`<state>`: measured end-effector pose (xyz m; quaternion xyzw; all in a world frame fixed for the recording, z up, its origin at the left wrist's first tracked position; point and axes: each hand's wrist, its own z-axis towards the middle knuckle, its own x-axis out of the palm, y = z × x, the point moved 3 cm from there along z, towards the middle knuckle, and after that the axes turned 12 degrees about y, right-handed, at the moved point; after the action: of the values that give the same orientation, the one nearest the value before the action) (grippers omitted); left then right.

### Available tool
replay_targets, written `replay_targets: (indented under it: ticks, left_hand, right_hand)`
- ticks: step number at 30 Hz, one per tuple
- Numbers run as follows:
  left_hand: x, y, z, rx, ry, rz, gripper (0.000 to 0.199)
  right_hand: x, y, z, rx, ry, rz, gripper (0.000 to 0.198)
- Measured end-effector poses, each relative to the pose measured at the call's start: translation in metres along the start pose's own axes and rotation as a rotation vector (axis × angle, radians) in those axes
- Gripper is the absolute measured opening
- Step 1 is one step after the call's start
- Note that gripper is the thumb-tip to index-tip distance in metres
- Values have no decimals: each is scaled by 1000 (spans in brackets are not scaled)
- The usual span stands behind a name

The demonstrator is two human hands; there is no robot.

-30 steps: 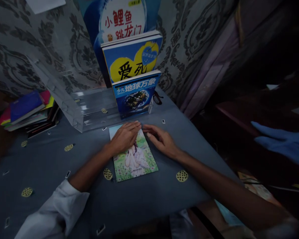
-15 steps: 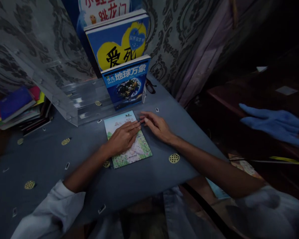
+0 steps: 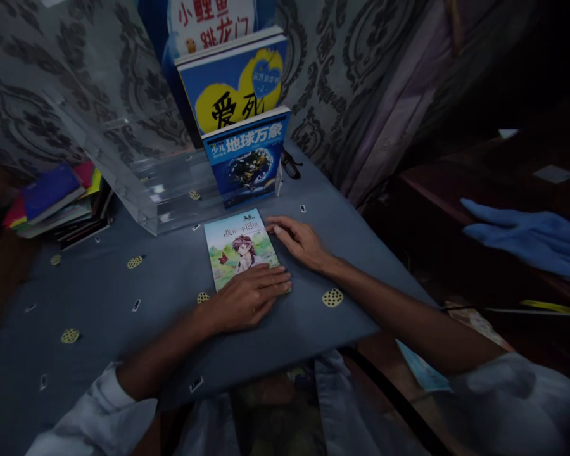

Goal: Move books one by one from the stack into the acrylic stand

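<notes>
A thin picture book (image 3: pixel 225 250) with a drawn child and a red butterfly on its cover lies closed on the grey-blue tablecloth (image 3: pixel 171 278). My left hand (image 3: pixel 254 292) rests flat across the book's lower edge, fingers stretched out and pointing right, hiding the bottom of the cover. Beside the book's upper right corner is my right hand (image 3: pixel 298 242), its fingers loosely bent and thumb apart, with nothing seen in it. Its fingertips are at the book's right edge; whether they touch it I cannot tell.
A clear acrylic rack (image 3: pixel 156 206) holds blue books (image 3: pixel 249 161) behind the picture book. Left of it stands a stack of books (image 3: pixel 59 199). Glasses (image 3: pixel 292 166) lie by the rack. A blue glove (image 3: pixel 527 231) is at the right. A blurred arm (image 3: pixel 9 278) shows at the far left.
My left hand has slid down the cover toward the table's front edge, uncovering the drawn child. My right hand has hardly moved. The blurred arm has come into view at the left.
</notes>
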<state>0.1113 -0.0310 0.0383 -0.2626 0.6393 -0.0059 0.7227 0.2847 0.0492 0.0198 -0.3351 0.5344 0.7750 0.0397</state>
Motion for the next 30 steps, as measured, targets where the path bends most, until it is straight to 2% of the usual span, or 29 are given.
replay_targets:
  ticks: [3,6,10,14,17,23,27,30]
  left_hand:
    - [-1,3,0,-8,15,-5,39]
    - [-3,16,-2,-57,-11,26,38]
    - [-12,58,-14,-179,-117,65,40]
    - [-26,107,-38,-332,-236,49,40]
    - [-31,128,-55,-403,-308,23,40]
    - [-28,137,-64,-416,-357,-52,44]
    - [-28,141,-65,-405,-383,-105,49]
    - [-27,143,-66,-399,-400,-141,53]
  right_hand:
    - [0,3,-1,-26,16,-40,35]
    - [2,3,-2,-49,20,-86,35]
    - [4,3,-1,-81,25,-155,34]
    - [6,0,1,-110,73,-213,36]
    - [9,-4,5,-141,96,-285,37]
    - [29,6,31,-214,287,-466,40]
    - [55,26,51,-291,405,-480,42]
    - [80,39,52,-355,469,-466,41]
